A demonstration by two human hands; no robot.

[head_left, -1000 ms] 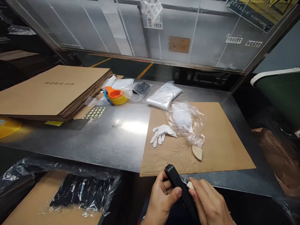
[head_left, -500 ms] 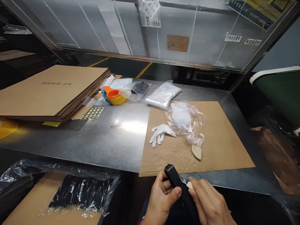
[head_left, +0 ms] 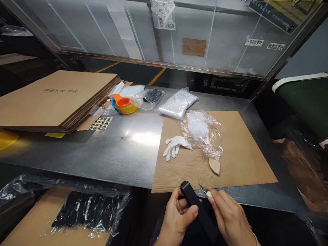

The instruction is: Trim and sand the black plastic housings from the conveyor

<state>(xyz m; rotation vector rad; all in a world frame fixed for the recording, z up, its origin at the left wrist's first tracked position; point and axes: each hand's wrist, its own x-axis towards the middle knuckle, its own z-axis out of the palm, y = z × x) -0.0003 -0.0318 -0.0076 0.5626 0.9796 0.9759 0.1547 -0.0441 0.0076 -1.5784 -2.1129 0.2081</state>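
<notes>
Both hands sit low at the near edge of the steel table (head_left: 115,150). The left hand (head_left: 178,217) is closed around a black bar (head_left: 196,208), thumb on top. The right hand (head_left: 230,218) pinches a small blade (head_left: 203,189) just right of the bar's far end. Beyond them lies a cardboard sheet (head_left: 243,153) bearing a white glove (head_left: 175,145); a cardboard stack (head_left: 56,99) sits far left, under a clear screen (head_left: 205,34).

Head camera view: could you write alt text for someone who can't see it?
Two bare hands at a metal table's near edge: the left hand holds a slim black object, the right hand holds a small blade beside it. Beyond lie a cardboard sheet, a white glove and a crumpled plastic bag.
</notes>
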